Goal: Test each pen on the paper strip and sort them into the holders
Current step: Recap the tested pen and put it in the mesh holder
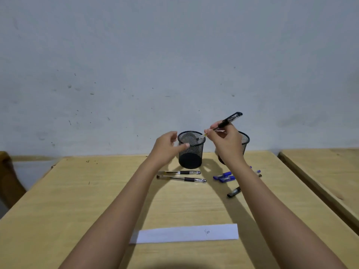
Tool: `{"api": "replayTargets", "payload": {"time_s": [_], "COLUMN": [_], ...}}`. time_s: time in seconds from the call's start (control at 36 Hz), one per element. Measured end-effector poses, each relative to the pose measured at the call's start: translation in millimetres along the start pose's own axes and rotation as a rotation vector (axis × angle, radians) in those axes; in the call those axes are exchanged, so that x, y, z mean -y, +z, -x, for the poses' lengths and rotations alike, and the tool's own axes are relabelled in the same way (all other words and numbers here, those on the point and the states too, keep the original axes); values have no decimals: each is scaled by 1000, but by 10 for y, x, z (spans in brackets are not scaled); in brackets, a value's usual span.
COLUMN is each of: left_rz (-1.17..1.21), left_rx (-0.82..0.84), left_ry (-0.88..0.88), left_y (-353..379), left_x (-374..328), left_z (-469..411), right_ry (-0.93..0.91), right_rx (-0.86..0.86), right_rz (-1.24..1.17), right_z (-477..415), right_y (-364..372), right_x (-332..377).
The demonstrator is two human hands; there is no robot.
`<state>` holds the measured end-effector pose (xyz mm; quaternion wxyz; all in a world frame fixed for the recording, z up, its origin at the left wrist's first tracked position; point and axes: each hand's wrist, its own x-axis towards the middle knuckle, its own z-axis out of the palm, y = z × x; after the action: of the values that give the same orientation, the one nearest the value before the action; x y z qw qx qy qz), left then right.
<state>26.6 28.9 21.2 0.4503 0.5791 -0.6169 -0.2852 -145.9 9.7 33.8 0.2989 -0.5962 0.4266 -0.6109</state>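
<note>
My right hand (226, 141) pinches a black-capped pen (227, 121), held slanted with its lower end over the rim of the left black mesh holder (191, 152). A second mesh holder (245, 141) stands to the right, mostly hidden behind that hand. Beside the left holder hovers my left hand (168, 147), fingers loosely curved and holding nothing. Two black pens (181, 176) lie in front of the left holder. Blue pens (224, 176) lie further right, and a black pen (234, 192) lies nearer to me. The white paper strip (184, 233) with a small scribble lies close to me.
The yellow wooden table (77, 200) ends at a grey wall behind the holders. A second table (320, 167) stands to the right across a narrow gap. A brown chair edge (7, 177) shows at the far left.
</note>
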Motion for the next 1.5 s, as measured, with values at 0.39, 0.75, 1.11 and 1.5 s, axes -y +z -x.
{"api": "replayTargets", "payload": {"time_s": [0.39, 0.75, 1.11, 1.5], "left_rz": [71, 47, -390, -756], "left_rx": [98, 62, 179, 372], "left_ry": [11, 15, -43, -158], "left_y": [281, 300, -240, -389], "left_x": [267, 247, 340, 772], "left_z": [-269, -232, 301, 748], "right_ry": [-57, -3, 92, -38], "right_rx": [299, 379, 233, 629], "right_rz": [394, 392, 333, 843], "right_z": [-240, -206, 311, 771], "right_y": [163, 72, -84, 360], "right_x": [-337, -171, -223, -375]}}
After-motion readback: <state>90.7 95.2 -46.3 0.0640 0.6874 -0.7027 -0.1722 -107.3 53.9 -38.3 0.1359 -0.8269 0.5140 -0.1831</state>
